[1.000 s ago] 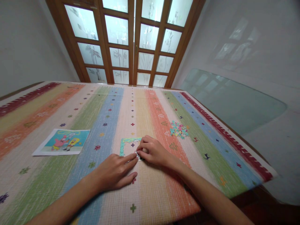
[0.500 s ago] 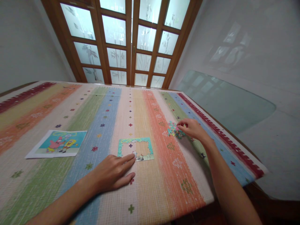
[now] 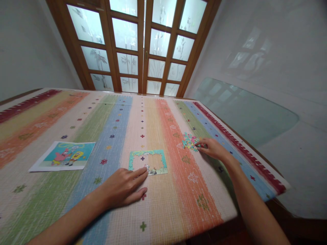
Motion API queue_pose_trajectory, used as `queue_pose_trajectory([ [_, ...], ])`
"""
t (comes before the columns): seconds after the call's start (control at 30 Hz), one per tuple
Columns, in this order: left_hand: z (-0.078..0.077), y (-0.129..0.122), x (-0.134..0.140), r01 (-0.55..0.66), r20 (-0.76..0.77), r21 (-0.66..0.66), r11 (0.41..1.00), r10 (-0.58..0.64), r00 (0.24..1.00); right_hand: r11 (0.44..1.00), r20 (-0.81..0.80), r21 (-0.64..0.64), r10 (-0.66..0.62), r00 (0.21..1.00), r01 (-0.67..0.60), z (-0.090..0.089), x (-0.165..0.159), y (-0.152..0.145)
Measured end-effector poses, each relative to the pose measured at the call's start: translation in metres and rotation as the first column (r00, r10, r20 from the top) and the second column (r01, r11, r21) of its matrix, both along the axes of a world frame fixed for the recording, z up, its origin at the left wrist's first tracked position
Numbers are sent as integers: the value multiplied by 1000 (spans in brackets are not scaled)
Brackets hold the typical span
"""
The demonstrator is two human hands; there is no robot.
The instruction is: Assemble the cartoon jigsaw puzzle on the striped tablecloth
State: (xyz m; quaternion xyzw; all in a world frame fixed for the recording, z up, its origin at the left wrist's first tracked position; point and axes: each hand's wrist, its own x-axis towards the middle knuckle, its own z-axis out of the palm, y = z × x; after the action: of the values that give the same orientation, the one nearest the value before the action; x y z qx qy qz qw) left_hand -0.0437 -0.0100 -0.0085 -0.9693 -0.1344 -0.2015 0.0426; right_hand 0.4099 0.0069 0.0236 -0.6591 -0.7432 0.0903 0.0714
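Observation:
My left hand point(image 3: 129, 187) lies flat, fingers stretched out, its fingertips on the lower left edge of a partly assembled jigsaw puzzle point(image 3: 164, 161). That puzzle is a rectangular frame of joined pieces, mostly turquoise, with tablecloth showing through its middle. Farther right, a pile of loose puzzle pieces point(image 3: 189, 140) in turquoise, pink and yellow lies on the cloth. My right hand point(image 3: 213, 148) is at the pile's right edge, thumb and forefinger pinched on a puzzle piece that the fingers mostly hide.
A printed cartoon picture point(image 3: 68, 154) on white paper lies at the left. Under everything is a striped tablecloth point(image 3: 163, 211), its near right edge hanging over the table. Behind stand wooden doors point(image 3: 140, 44) with frosted panes; a glass panel point(image 3: 245, 109) is on the right.
My right hand has shifted slightly toward me and right, from the pile's upper part to its near right edge. A pink piece there is now uncovered. My left hand has stayed put.

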Motion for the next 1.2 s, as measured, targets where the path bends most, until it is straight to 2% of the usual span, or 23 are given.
queue_pose_trajectory([
  [0.27,-3,0,-2,16,-16,48,999,-16,1000,1000,2,-13,14,1000,-14,0,0,5],
  [0.63,-1,0,0,29,-15,-10,1000,-29,999,999,-26,-18,32,999,-33,2,4,-1],
  [0.83,-3,2,-1,20,-28,-26,999,-21,999,996,-29,-74,41,999,-43,8,2,1],
  [1.2,-6,-1,1,-40,-73,-73,997,34,997,982,-200,-158,75,977,-108,15,2,2],
])
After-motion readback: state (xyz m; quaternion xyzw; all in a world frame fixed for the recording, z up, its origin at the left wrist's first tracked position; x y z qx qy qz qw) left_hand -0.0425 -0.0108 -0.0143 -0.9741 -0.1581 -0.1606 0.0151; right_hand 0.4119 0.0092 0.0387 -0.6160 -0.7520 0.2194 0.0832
